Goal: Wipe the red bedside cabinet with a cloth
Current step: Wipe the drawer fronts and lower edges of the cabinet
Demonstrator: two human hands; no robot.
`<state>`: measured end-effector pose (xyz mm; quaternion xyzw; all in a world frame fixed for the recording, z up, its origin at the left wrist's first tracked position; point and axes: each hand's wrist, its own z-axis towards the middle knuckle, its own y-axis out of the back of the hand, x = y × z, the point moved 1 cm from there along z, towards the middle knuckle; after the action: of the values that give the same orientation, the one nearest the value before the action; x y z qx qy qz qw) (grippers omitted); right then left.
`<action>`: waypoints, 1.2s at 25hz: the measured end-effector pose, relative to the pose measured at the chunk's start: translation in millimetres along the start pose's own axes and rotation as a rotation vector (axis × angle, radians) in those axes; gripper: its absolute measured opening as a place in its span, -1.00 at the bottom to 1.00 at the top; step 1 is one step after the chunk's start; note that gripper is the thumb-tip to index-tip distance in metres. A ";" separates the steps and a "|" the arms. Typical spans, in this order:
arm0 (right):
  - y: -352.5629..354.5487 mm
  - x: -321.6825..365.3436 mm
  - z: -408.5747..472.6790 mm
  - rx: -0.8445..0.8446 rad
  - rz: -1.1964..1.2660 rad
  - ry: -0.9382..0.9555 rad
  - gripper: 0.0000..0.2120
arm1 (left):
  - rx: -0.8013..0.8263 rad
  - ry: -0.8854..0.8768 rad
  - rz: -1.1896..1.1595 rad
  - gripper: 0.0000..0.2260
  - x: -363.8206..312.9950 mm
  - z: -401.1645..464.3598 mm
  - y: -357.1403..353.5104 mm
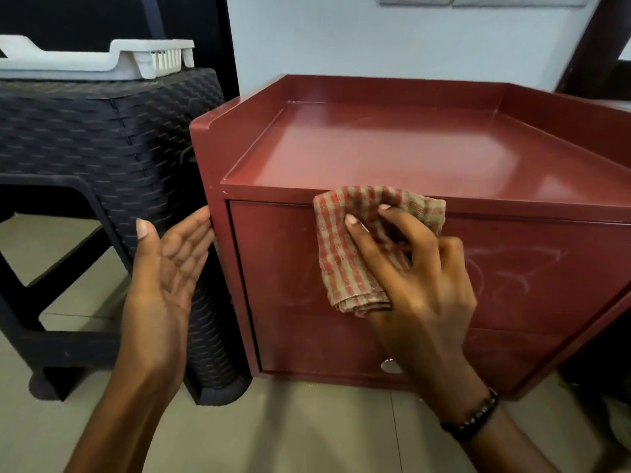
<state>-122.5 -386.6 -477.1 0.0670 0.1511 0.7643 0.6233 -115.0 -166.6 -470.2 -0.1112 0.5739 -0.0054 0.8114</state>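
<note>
A right hand (pixel 415 278) presses a folded red-and-beige checked cloth (pixel 355 247) against the front of a glossy dark-red bedside cabinet (pixel 392 148)

The fingers curl over the bunched cloth, thumb and knuckles clamping it flat to the upper drawer panel just below the cabinet's front top edge; a loose corner of cloth hangs under the grip, and faint pale smears mark the panel to the right of it. Further down, under the wrist, a small round silvery knob (pixel 391 366) shows, and a black beaded bracelet (pixel 473 419) circles the wrist. Well left of the grip, the left hand (pixel 170 264) is spread, palm up, fingers straight, their tips touching the cabinet's left front corner. Beyond that hand stands a dark woven-pattern plastic stool (pixel 112 141) carrying a white plastic tray (pixel 102 59)
</note>
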 end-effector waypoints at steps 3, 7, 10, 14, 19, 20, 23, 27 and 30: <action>-12.3 28.0 6.3 0.014 0.078 0.017 -0.52 | 0.015 0.004 0.001 -0.41 4.5 1.2 2.2; -27.2 70.6 48.7 0.015 0.148 0.133 -0.71 | 0.039 0.030 -0.016 -0.39 2.2 1.0 7.1; -35.0 80.3 57.3 -0.030 0.140 0.120 -0.70 | 0.048 0.064 -0.046 -0.38 2.5 0.7 9.6; -52.9 81.1 7.1 0.008 0.044 0.331 -0.66 | 0.032 0.157 -0.065 -0.34 11.0 0.5 15.0; -49.2 73.6 -12.2 0.132 0.038 0.475 -0.67 | 0.041 0.258 -0.008 -0.36 36.0 -13.1 20.4; -45.4 74.8 4.3 0.082 0.045 0.439 -0.66 | 0.036 0.260 -0.011 -0.37 35.6 -12.2 21.5; -43.0 78.7 36.3 -0.006 0.023 0.326 -0.62 | 0.042 0.241 -0.014 -0.38 28.6 -8.0 21.6; -61.3 76.8 -20.7 0.093 0.026 0.497 -0.60 | 0.028 0.269 -0.032 -0.34 36.0 -11.7 26.5; -66.2 72.3 -67.7 0.253 0.027 0.647 -0.60 | 0.039 0.316 0.043 -0.32 44.7 -18.6 27.2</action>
<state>-96.0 -314.5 -568.2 -0.1001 0.4333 0.7293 0.5199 -120.3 -149.4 -522.7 -0.0811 0.6964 -0.0167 0.7129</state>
